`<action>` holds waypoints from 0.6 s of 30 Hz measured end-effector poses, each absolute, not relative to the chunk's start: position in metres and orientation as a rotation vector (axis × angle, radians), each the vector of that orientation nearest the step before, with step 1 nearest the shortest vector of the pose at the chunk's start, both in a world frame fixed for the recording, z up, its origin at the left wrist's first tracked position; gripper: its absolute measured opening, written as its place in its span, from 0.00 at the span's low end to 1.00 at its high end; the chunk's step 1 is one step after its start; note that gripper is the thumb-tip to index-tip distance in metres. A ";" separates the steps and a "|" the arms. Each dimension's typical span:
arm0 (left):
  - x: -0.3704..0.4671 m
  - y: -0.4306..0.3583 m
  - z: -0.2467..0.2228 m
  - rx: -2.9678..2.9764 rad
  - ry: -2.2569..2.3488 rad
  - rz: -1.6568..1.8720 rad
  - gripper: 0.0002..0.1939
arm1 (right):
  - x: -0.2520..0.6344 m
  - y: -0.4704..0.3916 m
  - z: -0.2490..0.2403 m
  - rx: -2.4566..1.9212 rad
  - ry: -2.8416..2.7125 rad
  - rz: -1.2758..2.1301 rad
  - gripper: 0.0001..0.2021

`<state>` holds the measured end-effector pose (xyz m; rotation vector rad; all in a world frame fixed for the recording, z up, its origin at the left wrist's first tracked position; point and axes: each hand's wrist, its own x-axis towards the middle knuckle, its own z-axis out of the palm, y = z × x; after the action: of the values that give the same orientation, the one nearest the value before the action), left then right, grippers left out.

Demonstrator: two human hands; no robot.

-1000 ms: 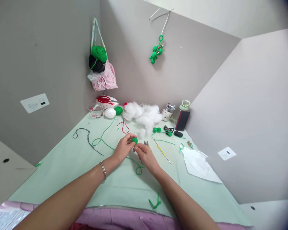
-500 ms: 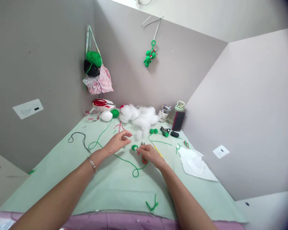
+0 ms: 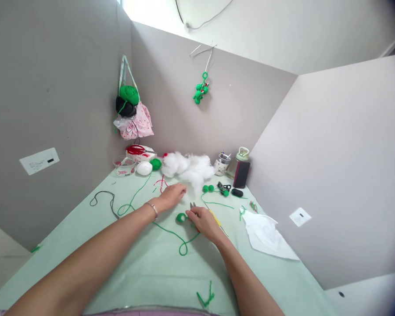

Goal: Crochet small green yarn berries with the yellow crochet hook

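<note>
My right hand (image 3: 202, 220) pinches a small round green crochet piece (image 3: 181, 217), whose light opening faces up. Beneath that hand lie small scissors (image 3: 192, 205), their blades pointing away and their handles mostly covered. My left hand (image 3: 171, 196) reaches forward with its fingers curled together on a wisp of white fibre stuffing (image 3: 186, 199), just short of the big fluffy stuffing pile (image 3: 195, 169). A green yarn strand (image 3: 167, 218) loops over the cloth between both forearms. Right of my right hand is a yellow-handled crochet hook (image 3: 215, 218), partly hidden.
Green crochet balls (image 3: 208, 188), a black case (image 3: 237, 192), a phone (image 3: 242, 174), a bottle (image 3: 242, 153) and a pen cup (image 3: 222, 166) stand at the back right. White sheets (image 3: 266, 235) lie right. White yarn (image 3: 144, 168) and a plastic tub (image 3: 124, 166) sit back left.
My left hand has moved right and forward to the stuffing, and its fingers have closed. My right hand still holds the green crochet piece, now with its opening turned up. The view has tilted upward.
</note>
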<state>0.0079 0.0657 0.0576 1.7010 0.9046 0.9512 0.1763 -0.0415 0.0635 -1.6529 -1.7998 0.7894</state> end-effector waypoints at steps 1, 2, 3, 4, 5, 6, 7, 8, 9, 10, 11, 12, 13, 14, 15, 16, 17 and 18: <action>0.005 0.063 0.054 1.676 0.904 0.947 0.17 | 0.178 -0.040 0.062 -1.653 -1.762 0.713 0.13; 0.001 0.060 0.051 1.649 0.900 0.940 0.18 | 0.178 -0.038 0.060 -1.641 -1.721 0.648 0.09; -0.002 0.057 0.048 1.621 0.894 0.930 0.19 | 0.178 -0.036 0.059 -1.617 -1.685 0.602 0.07; -0.005 0.053 0.046 1.593 0.886 0.916 0.19 | 0.178 -0.035 0.058 -1.582 -1.659 0.580 0.10; -0.008 0.049 0.044 1.567 0.875 0.899 0.19 | 0.176 -0.034 0.057 -1.536 -1.645 0.582 0.15; -0.009 0.044 0.043 1.544 0.863 0.882 0.19 | 0.174 -0.034 0.056 -1.485 -1.639 0.606 0.21; -0.010 0.040 0.041 1.522 0.850 0.867 0.19 | 0.171 -0.034 0.055 -1.434 -1.636 0.641 0.25; -0.011 0.035 0.040 1.502 0.841 0.855 0.19 | 0.168 -0.034 0.054 -1.387 -1.629 0.679 0.27; -0.011 0.030 0.039 1.482 0.836 0.851 0.19 | 0.165 -0.034 0.052 -1.350 -1.613 0.713 0.28; -0.011 0.025 0.037 1.460 0.835 0.856 0.19 | 0.163 -0.033 0.051 -1.322 -1.586 0.739 0.26; -0.011 0.021 0.035 1.437 0.839 0.868 0.19 | 0.161 -0.032 0.050 -1.303 -1.552 0.760 0.22; -0.011 0.017 0.034 1.413 0.844 0.885 0.19 | 0.160 -0.031 0.050 -1.289 -1.516 0.780 0.18; -0.010 0.014 0.032 1.391 0.848 0.904 0.19 | 0.160 -0.029 0.049 -1.275 -1.483 0.804 0.15; -0.010 0.012 0.032 1.373 0.850 0.922 0.19 | 0.161 -0.028 0.049 -1.262 -1.455 0.835 0.15; -0.010 0.010 0.031 1.360 0.847 0.939 0.19 | 0.162 -0.027 0.049 -1.248 -1.432 0.870 0.15; -0.010 0.008 0.032 1.352 0.839 0.951 0.19 | 0.164 -0.026 0.050 -1.235 -1.414 0.905 0.15; -0.010 0.006 0.032 1.347 0.827 0.961 0.19 | 0.165 -0.025 0.050 -1.224 -1.397 0.937 0.16; -0.010 0.004 0.033 1.344 0.811 0.965 0.18 | 0.167 -0.025 0.051 -1.217 -1.382 0.962 0.16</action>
<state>-0.0096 0.0042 0.0332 1.3440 0.8114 0.9649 0.1665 -0.0246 0.0512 -1.2170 -1.3824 0.9620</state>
